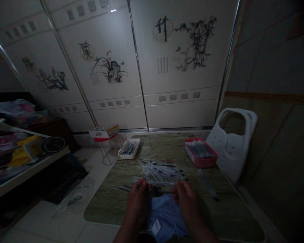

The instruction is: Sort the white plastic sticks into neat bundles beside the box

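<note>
Both hands, left (138, 195) and right (184, 195), pinch one thin pen (159, 183) over blue cloth (164, 216) at counter (233, 216) edge; loose pile (162, 170) seemingly unsorted, red tray (201, 153) well filled, white tray (129, 148) part filled.

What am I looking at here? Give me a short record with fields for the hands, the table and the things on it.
Left hand: left hand grips one end of a thin pale pen-like stick
Right hand: right hand grips the other end
Under hands: crumpled blue cloth
Surface: green wood-grain table
Middle: loose heap of pale pen-like sticks
Far left: white oblong tray holding dark sticks
Far right: red rectangular tray full of pale sticks
Beside table: white plastic chair
Light: dim; fine detail unclear
</note>
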`<state>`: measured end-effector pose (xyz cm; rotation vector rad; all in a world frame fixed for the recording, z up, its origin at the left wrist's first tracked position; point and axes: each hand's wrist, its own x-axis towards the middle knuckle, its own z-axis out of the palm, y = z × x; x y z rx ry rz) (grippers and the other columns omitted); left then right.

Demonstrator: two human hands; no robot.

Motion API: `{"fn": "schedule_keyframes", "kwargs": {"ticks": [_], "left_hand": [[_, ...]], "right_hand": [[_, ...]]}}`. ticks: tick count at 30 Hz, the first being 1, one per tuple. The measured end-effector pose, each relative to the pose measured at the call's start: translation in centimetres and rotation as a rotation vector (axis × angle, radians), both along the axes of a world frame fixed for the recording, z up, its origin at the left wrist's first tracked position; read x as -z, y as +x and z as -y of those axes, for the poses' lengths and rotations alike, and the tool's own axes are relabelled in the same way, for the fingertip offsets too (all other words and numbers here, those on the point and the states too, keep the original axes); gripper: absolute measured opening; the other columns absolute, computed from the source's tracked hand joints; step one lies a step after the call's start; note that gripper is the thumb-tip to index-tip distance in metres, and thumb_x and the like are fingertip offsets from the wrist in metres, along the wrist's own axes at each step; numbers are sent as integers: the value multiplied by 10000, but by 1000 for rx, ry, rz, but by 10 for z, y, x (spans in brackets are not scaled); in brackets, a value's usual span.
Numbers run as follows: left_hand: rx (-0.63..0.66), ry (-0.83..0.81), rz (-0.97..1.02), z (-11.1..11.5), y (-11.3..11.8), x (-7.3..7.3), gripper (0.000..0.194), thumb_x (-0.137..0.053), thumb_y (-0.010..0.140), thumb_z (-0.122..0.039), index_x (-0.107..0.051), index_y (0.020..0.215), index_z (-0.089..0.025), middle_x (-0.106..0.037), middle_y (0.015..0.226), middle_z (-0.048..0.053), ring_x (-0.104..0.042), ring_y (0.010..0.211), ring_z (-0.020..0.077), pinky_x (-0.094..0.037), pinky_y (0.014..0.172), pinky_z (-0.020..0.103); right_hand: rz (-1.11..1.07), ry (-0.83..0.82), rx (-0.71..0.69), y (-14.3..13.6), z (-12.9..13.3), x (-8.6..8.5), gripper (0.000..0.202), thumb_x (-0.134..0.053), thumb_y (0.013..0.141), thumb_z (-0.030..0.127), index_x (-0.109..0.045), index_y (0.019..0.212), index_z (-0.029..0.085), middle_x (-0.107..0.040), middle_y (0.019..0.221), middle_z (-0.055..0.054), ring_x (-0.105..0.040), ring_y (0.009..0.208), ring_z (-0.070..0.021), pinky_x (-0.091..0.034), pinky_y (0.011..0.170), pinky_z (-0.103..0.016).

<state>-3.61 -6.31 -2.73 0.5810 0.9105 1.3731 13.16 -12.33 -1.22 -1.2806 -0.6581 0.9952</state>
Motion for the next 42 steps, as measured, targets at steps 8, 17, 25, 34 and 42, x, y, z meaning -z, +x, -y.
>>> {"fn": "schedule_keyframes", "kwargs": {"ticks": [8,17,25,34,42], "left_hand": [[30,12,-17,2,1,-1,348,-835,726,-264,-638,1005,-198,-680,830,9,-646,740,111,-516,739,230],[18,54,-90,-2,-2,9,391,-844,714,-308,-662,1041,-193,-703,875,33,-653,754,131,-511,740,259],[71,-5,-137,4,0,-1,564,-863,665,-362,-707,1175,-179,-738,877,73,-675,716,155,-509,667,261],[131,12,-142,3,-3,4,513,-834,714,-385,-722,1169,-178,-737,920,90,-653,694,133,-497,653,244],[120,-13,-117,1,-3,3,505,-835,710,-365,-720,1157,-162,-734,898,95,-659,697,148,-500,656,256]], "right_hand": [[-6,-12,2,-3,1,-5,301,-602,829,540,-629,745,253,-643,660,-2,-558,572,-169,-413,515,-274],[-69,-41,-142,-1,4,-9,179,-614,761,359,-635,872,221,-658,644,14,-546,533,-142,-351,460,-225],[189,-13,-311,-7,5,2,189,-682,781,367,-694,845,189,-581,563,41,-510,505,-124,-334,475,-213],[381,107,-294,-16,6,1,206,-635,822,319,-778,910,199,-719,768,-33,-606,685,-191,-416,626,-271],[486,90,-273,-28,6,4,211,-597,838,335,-750,882,196,-700,701,-23,-603,636,-189,-374,587,-274]]}}
